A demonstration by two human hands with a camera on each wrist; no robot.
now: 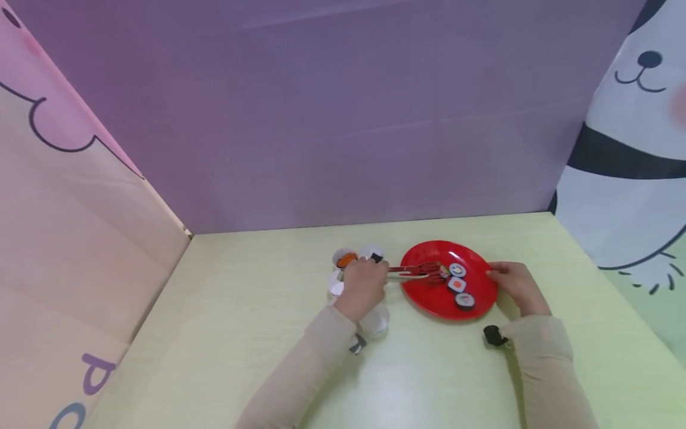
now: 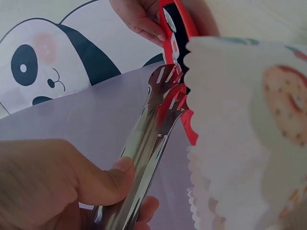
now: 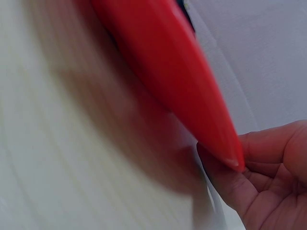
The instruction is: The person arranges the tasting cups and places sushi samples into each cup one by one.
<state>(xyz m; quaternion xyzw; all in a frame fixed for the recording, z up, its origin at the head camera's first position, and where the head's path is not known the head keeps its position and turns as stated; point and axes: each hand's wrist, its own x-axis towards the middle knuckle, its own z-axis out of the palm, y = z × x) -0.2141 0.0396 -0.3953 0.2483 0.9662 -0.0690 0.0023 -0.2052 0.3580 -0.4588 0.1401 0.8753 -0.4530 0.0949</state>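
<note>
A red plate [image 1: 429,304] with several sushi pieces [image 1: 457,284] stands on the table. My left hand [image 1: 365,286] grips metal tongs [image 1: 412,271], whose tips lie over the plate's left part, by the sushi. In the left wrist view the left hand [image 2: 72,182] has its thumb along the tongs [image 2: 148,129], their arms close together. My right hand [image 1: 517,286] pinches the plate's right rim; in the right wrist view the right hand [image 3: 273,177] has thumb and fingers on the rim of the plate [image 3: 177,72]. Whether the tongs hold a piece cannot be told.
Paper cups [image 1: 375,320], one with an orange piece [image 1: 346,260], stand around and partly behind my left hand. A scalloped printed paper [image 2: 240,120] fills the right of the left wrist view. A purple backdrop [image 1: 343,119] rises behind the table.
</note>
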